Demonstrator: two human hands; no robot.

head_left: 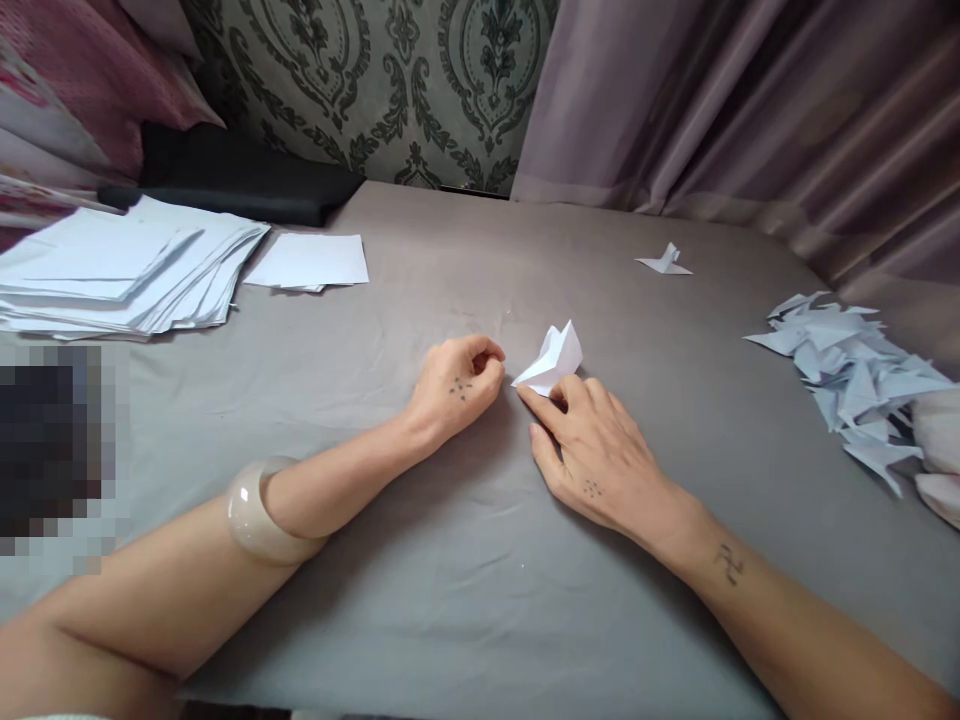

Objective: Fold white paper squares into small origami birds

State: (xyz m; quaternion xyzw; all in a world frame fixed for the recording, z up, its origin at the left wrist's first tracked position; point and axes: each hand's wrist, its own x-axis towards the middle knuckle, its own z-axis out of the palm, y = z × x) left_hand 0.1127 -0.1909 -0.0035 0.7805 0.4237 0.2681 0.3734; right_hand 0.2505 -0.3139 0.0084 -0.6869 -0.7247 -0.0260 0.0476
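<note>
The folded white paper [553, 358] is near the middle of the surface [420, 620], its points rising. The right hand [600, 445] touches its near edge with the forefinger, thumb held apart; whether the other fingers grip the paper cannot be told. The left hand [459, 385] is curled closed just left of the paper, not touching it, below a pale bangle [255, 510] on the forearm. A small folded piece [667, 261] stands alone at far right, and a heap of folded pieces [855, 360] lies right of it. Stacked white sheets [112, 265] lie far left, beside smaller sheets [315, 260].
</note>
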